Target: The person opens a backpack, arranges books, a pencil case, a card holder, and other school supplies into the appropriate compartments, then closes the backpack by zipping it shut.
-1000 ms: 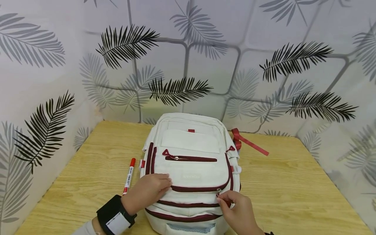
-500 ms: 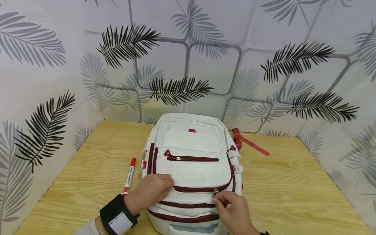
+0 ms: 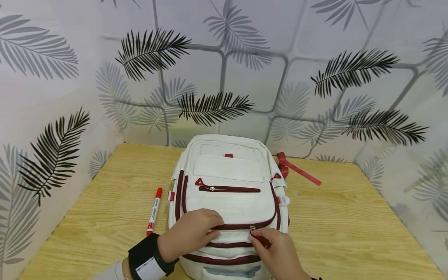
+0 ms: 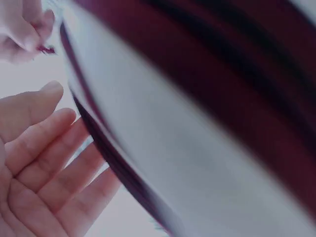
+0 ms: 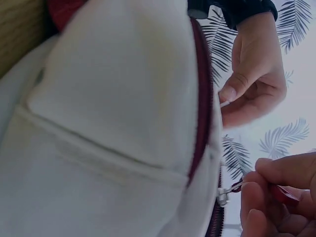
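Observation:
A white backpack [image 3: 229, 169] with dark red zips lies front up on the table. My right hand [image 3: 278, 251] pinches the red zipper pull [image 5: 284, 194] of the front pocket. Its metal slider [image 5: 223, 197] sits on the dark red zip [image 3: 232, 226], right of the middle in the head view. My left hand [image 3: 196, 232] rests against the pocket's lower edge, left of the slider. In the left wrist view the left hand's fingers [image 4: 57, 153] are fairly straight, their tips at the bag's edge, and the thumb stands apart from them.
A red-capped marker [image 3: 154, 211] lies on the wooden table [image 3: 350, 225], left of the bag. A red strap [image 3: 301, 173] trails from the bag's upper right side. Behind the table hangs a leaf-patterned backdrop [image 3: 245, 85].
My right hand has drawn the zipper pull a little leftward along the zip. My left hand has slid right along the pocket edge, closer to the slider. The bag has shifted slightly right.

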A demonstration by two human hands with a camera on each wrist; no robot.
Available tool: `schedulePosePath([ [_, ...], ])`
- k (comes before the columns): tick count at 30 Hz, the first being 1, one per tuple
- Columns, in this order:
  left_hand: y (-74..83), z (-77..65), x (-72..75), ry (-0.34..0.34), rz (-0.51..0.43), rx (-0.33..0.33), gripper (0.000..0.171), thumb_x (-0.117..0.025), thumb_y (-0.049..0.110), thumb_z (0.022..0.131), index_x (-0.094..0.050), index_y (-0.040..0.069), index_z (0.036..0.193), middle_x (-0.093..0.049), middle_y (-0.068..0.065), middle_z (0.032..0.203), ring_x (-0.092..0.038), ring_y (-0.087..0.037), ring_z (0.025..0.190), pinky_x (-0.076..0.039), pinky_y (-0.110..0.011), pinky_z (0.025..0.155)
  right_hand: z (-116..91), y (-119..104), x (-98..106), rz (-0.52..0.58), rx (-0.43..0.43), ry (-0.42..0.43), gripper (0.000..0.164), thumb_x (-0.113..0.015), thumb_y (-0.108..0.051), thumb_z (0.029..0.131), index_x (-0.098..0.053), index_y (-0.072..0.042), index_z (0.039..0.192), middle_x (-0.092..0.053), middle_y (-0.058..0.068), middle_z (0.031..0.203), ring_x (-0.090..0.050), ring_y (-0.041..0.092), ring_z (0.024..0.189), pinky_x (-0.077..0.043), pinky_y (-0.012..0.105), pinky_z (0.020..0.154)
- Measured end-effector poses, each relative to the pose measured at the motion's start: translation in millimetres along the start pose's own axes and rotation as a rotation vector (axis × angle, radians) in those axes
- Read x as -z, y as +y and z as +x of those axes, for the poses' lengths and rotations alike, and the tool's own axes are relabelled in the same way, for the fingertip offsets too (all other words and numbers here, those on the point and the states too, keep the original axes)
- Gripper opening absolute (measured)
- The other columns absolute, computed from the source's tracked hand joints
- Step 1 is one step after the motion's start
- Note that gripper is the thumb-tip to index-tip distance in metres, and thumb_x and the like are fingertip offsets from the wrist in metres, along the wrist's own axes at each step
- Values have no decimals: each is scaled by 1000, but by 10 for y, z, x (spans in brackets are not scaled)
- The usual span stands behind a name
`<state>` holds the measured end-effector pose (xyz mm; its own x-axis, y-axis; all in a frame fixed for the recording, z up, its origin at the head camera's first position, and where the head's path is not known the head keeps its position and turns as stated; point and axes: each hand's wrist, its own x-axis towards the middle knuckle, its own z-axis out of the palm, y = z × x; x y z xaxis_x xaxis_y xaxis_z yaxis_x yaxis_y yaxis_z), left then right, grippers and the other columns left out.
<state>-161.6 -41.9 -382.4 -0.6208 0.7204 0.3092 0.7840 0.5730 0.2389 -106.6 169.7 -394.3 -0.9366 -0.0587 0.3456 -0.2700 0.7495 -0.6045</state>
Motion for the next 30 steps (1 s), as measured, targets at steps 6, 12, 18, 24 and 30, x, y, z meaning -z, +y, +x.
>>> schedulePosePath([
  [6,200,201,-81,-32,-4,-124,27,-64,15,82,-63,11,109,-62,2,100,-55,-9,95,-44,-18,84,-68,-18,-22,-83,224,156,16,-77,-3,61,-68,-11,71,-61,-9,64,-47,-5,56,-40,12,48],
  [12,228,258,-262,30,-49,-219,29,-64,12,81,-63,11,109,-60,3,96,-51,-9,90,-40,-13,79,-116,-57,-43,-203,373,184,19,-79,-9,60,-68,-13,75,-61,-10,64,-51,-2,56,-38,7,51],
  [18,263,244,-312,81,-110,-263,23,-65,13,80,-65,13,103,-61,5,94,-52,-7,88,-38,-11,78,-157,-101,-21,-211,333,48,15,-75,-15,68,-68,-13,81,-64,-7,69,-57,2,59,-42,11,51],
  [24,313,266,-299,47,-144,-261,10,-65,11,78,-66,17,86,-60,9,79,-52,1,76,-36,-4,73,-174,-105,2,-194,434,75,22,-77,-14,63,-68,-15,83,-66,-9,71,-57,-1,59,-40,7,53],
  [30,300,234,-248,-15,-195,-160,13,-68,21,79,-67,14,89,-60,9,79,-49,1,74,-37,-6,67,-160,-108,131,-238,412,198,25,-81,-17,59,-71,-17,81,-66,-12,70,-57,-2,60,-43,10,55],
])
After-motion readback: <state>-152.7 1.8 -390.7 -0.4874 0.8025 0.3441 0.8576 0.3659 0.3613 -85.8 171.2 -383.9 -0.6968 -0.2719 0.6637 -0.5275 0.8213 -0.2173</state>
